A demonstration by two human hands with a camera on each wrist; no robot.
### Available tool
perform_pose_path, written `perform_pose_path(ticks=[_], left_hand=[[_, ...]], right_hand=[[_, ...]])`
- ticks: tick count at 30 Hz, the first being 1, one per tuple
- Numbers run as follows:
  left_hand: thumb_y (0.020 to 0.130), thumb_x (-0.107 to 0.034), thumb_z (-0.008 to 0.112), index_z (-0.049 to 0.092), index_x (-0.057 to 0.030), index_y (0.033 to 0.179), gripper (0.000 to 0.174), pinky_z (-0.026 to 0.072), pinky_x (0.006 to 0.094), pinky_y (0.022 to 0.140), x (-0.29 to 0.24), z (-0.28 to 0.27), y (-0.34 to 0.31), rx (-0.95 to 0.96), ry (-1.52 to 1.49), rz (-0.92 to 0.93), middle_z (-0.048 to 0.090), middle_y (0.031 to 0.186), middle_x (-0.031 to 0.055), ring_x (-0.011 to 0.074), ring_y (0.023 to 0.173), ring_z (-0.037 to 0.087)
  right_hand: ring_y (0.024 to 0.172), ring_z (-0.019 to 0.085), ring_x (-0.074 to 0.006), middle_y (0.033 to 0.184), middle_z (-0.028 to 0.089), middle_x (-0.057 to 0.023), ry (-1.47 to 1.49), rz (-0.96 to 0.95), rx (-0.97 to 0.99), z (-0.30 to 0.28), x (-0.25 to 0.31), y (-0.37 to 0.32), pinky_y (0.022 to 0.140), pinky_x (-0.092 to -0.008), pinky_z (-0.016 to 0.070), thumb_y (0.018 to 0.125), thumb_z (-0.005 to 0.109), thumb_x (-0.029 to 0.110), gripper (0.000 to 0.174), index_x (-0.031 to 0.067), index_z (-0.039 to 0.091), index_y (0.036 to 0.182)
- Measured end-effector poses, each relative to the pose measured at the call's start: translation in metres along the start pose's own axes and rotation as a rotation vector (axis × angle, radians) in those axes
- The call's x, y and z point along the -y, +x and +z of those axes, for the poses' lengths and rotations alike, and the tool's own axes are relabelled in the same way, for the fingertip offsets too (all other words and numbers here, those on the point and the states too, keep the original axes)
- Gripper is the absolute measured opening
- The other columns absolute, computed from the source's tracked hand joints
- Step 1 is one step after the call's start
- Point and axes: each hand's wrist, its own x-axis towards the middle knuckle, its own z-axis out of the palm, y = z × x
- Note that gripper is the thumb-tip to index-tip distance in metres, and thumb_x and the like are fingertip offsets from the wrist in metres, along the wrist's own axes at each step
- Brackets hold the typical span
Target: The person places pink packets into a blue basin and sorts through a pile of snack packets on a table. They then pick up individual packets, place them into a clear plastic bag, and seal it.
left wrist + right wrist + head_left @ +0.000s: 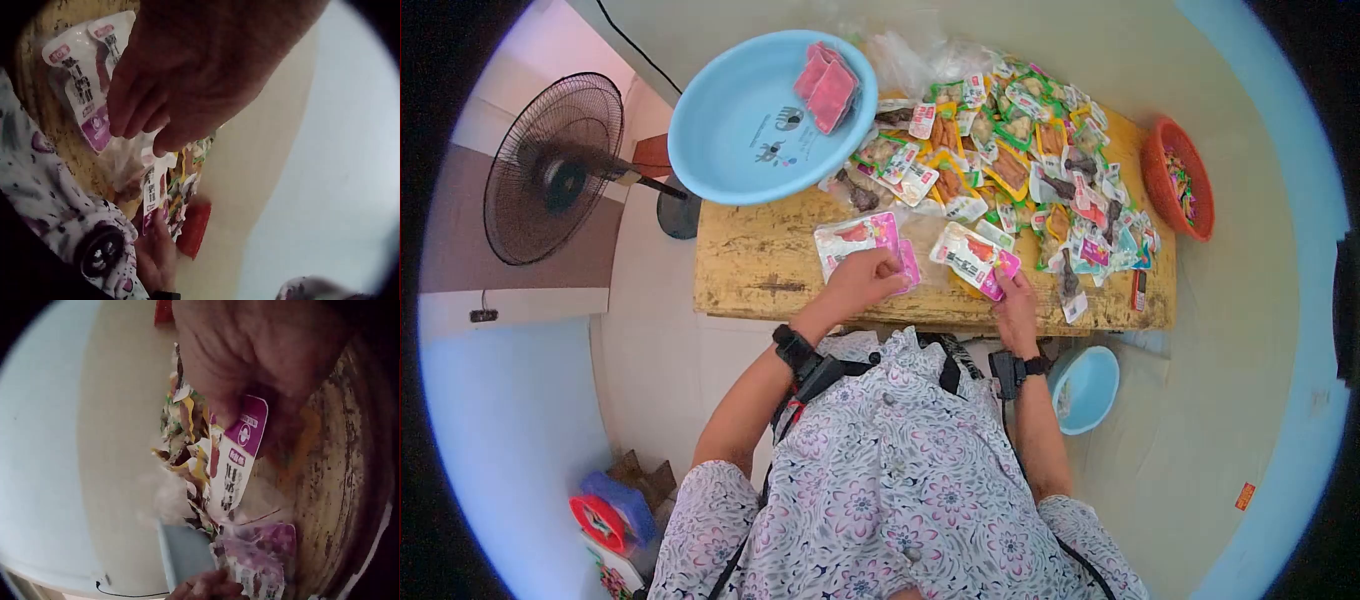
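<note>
A white-and-pink snack packet (pixel 973 258) is pinched at its pink end by my right hand (pixel 1017 310), near the table's front edge; the right wrist view shows the packet (pixel 234 465) hanging from the fingers of that hand (pixel 256 362). To its left, my left hand (pixel 862 285) is over two overlapping packets (pixel 855 238) of the same colours, its fingers bent. In the left wrist view these packets (pixel 81 87) lie beside the left hand (pixel 169 81); whether the fingertips touch them I cannot tell.
Mixed snack packets (pixel 1010 165) are heaped on the yellow table (pixel 750 262). A blue basin (pixel 730 150) with pink packs stands at the back left, a red basket (pixel 1160 190) at the right. Another blue basin (pixel 1100 390) is below the table. A fan (pixel 555 180) stands left.
</note>
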Motion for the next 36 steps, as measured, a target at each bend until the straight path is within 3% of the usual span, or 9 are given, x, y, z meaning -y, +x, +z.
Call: perform_pose_path(ticks=[4,7,10,16,19,28,31,34,36], left_hand=[[0.084,-0.042,0.073,0.062,-0.0037,0.089,0.04,0.0501,0.0371,0.063,-0.024,0.01,0.014,-0.022,0.104,-0.065,0.067,0.077,0.0107,0.0227,0.071,0.065],[0.084,-0.045,0.072,0.06,-0.0055,0.088,0.042,0.0492,0.0426,0.062,-0.028,0.024,0.023,-0.131,0.345,-0.103,0.065,0.074,0.0106,0.0283,0.072,0.066],[0.085,-0.044,0.071,0.06,-0.0045,0.086,0.041,0.0493,0.04,0.06,-0.028,0.031,0.026,-0.192,0.449,-0.024,0.065,0.075,0.0115,0.0281,0.068,0.064],[0.086,-0.023,0.064,0.06,-0.0055,0.083,0.018,0.0484,0.0441,0.059,-0.02,0.041,0.029,-0.283,0.346,0.049,0.064,0.07,0.0133,0.0323,0.066,0.064],[0.085,-0.019,0.063,0.06,-0.0048,0.083,0.015,0.0479,0.0445,0.058,-0.036,0.045,0.029,-0.31,0.363,0.067,0.064,0.07,0.0141,0.0325,0.065,0.063],[0.085,-0.02,0.064,0.06,-0.0031,0.084,0.017,0.0475,0.046,0.059,-0.045,0.054,0.027,-0.367,0.267,0.137,0.064,0.072,0.0175,0.0367,0.067,0.063],[0.086,-0.02,0.064,0.059,-0.0021,0.086,0.018,0.0483,0.0462,0.06,-0.046,0.056,0.029,-0.356,0.241,0.122,0.064,0.073,0.0185,0.0379,0.068,0.063],[0.086,-0.02,0.063,0.06,-0.0012,0.088,0.02,0.0488,0.0469,0.062,-0.043,0.056,0.028,-0.333,0.24,0.139,0.064,0.074,0.0189,0.0383,0.069,0.063],[0.087,-0.02,0.062,0.06,-0.0011,0.089,0.019,0.0491,0.0471,0.063,-0.041,0.054,0.027,-0.304,0.232,0.12,0.065,0.076,0.0195,0.0386,0.07,0.064]], right_hand=[[0.102,0.065,-0.0143,0.116,0.066,-0.0049,0.078,0.125,0.096,0.016,0.007,-0.008,0.093,-0.0309,0.0536,0.097,0.059,0.007,0.025,0.0009,0.062,0.121],[0.103,0.065,-0.0139,0.117,0.066,-0.0051,0.073,0.119,0.155,0.018,0.001,-0.005,0.092,-0.0314,0.054,0.098,0.06,0.008,0.026,0.0011,0.061,0.122],[0.104,0.064,-0.014,0.117,0.066,-0.0055,0.064,0.132,0.145,0.019,0.002,-0.006,0.092,-0.0315,0.0541,0.098,0.06,0.009,0.026,0.0006,0.061,0.123],[0.103,0.064,-0.0137,0.116,0.066,-0.0061,-0.04,0.121,0.181,0.028,0.019,-0.008,0.093,-0.0301,0.0533,0.097,0.06,0.008,0.028,-0.0014,0.06,0.124],[0.102,0.064,-0.0126,0.115,0.067,-0.0057,-0.1,0.129,0.273,0.032,0.016,-0.001,0.091,-0.0292,0.0532,0.097,0.06,0.007,0.03,-0.0015,0.059,0.125],[0.104,0.063,-0.0122,0.116,0.066,-0.0036,-0.242,0.269,0.532,0.06,0.015,0.017,0.09,-0.0296,0.0519,0.096,0.061,0.008,0.032,0.0013,0.059,0.127],[0.107,0.061,-0.0136,0.12,0.064,-0.0026,-0.327,0.426,0.63,0.062,0.005,0.027,0.091,-0.0293,0.0506,0.093,0.059,0.003,0.037,0.0032,0.057,0.13],[0.107,0.06,-0.0139,0.121,0.063,-0.0024,-0.268,0.411,0.689,0.067,-0.007,0.023,0.091,-0.0285,0.0491,0.091,0.056,0.0,0.041,0.0045,0.055,0.132],[0.107,0.059,-0.0135,0.12,0.063,-0.0029,-0.439,0.424,0.779,0.066,-0.01,0.039,0.092,-0.0282,0.0483,0.091,0.055,-0.001,0.042,0.0041,0.056,0.132]])
